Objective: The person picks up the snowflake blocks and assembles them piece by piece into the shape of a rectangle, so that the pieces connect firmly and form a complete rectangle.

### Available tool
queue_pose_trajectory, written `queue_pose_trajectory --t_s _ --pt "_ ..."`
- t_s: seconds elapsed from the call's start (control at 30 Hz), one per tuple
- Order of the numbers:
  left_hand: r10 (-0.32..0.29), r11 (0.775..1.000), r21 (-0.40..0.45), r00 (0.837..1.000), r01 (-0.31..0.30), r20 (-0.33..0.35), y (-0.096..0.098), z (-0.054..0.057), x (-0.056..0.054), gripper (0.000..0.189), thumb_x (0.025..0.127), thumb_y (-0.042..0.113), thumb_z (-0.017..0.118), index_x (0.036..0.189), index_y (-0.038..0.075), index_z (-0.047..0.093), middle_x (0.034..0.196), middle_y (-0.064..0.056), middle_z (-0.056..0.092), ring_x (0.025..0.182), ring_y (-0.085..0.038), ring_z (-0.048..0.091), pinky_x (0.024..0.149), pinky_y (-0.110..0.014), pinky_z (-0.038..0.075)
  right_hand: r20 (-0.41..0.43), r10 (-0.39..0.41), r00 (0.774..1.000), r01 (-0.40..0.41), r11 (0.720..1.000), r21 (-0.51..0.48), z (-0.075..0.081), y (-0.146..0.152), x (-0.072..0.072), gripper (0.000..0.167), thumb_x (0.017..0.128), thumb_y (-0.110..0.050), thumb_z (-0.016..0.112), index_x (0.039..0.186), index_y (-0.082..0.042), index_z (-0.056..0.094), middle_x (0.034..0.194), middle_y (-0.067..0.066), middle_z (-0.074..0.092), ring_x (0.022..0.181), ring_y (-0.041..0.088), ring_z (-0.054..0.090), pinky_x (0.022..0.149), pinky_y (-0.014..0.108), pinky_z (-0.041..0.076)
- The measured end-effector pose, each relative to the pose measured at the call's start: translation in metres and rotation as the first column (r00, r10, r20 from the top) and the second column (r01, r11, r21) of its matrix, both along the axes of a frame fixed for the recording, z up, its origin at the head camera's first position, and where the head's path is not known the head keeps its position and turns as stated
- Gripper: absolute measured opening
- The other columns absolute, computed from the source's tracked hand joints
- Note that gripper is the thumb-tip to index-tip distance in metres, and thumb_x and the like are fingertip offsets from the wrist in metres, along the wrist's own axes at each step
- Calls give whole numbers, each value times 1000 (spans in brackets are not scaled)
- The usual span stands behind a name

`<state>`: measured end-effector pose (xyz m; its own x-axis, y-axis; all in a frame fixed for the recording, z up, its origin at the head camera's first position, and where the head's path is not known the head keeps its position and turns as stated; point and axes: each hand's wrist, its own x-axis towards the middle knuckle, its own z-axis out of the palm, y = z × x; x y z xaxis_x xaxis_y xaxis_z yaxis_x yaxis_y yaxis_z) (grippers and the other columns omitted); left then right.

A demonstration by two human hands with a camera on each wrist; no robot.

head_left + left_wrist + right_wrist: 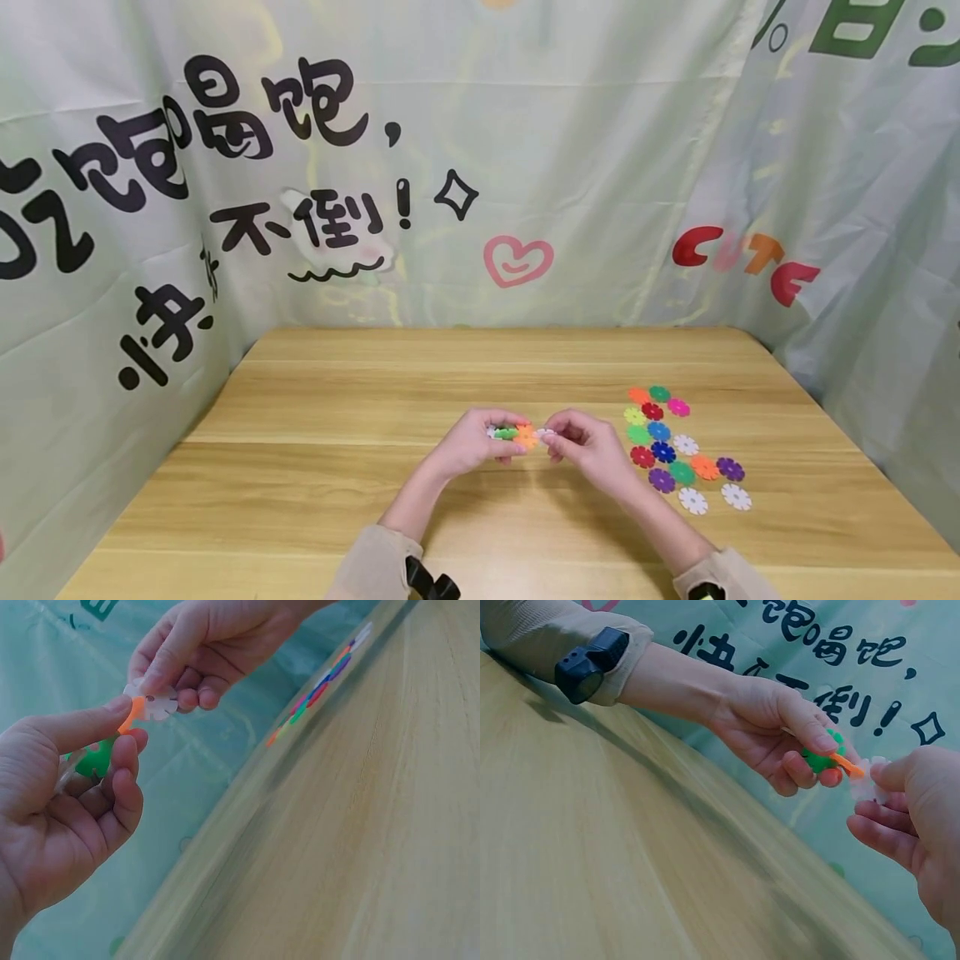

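Observation:
My left hand (471, 443) grips a short chain of toothed plastic snowflake discs above the table. In it are a green disc (94, 760) and an orange disc (527, 437), with a white disc (491, 432) at the far left, partly behind the fingers. Between thumb and fingers, my right hand (592, 450) pinches another white disc (160, 706). That disc meets the orange one edge to edge, standing at an angle to it in the right wrist view. I cannot tell whether their slots are locked together.
On the right of the wooden table (315, 500), loose discs lie flat in a cluster, among them a blue disc (663, 452), a purple disc (730, 468) and a white disc (737, 497). A printed curtain (600, 167) hangs behind and along both sides.

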<state>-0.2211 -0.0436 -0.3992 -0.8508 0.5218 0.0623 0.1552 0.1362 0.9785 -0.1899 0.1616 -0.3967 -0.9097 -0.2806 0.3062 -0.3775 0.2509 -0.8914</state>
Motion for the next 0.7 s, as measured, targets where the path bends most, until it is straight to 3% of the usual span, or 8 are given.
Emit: queue_pose_trajectory --t_s 0.17,0.37,0.7 --pt "2 1000 -1 1000 -2 -8 -1 -1 -2 35 79 2 71 113 -3 63 87 -6 65 59 -19 59 65 -48 54 0 -4 1000 4 999 -42 -3 10 -7 16 92 -8 57 98 7 59 78 14 62 67 18 61 61 35 55" --pt "7 1000 -1 1000 -7 7 -3 1 -2 34 80 1 70 113 -3 63 83 -4 65 56 -14 58 67 -51 52 41 -65 997 69 992 -108 -2 26 -15 20 93 -8 56 101 11 57 84 24 60 69 21 62 63 35 56" --pt "-16 1000 16 1000 16 -3 -6 26 13 32 81 -2 67 112 -8 61 85 -9 65 58 -12 57 71 -56 50 39 -160 986 164 978 -127 -5 70 -30 18 89 -11 62 103 2 61 82 3 65 72 12 62 63 29 55"
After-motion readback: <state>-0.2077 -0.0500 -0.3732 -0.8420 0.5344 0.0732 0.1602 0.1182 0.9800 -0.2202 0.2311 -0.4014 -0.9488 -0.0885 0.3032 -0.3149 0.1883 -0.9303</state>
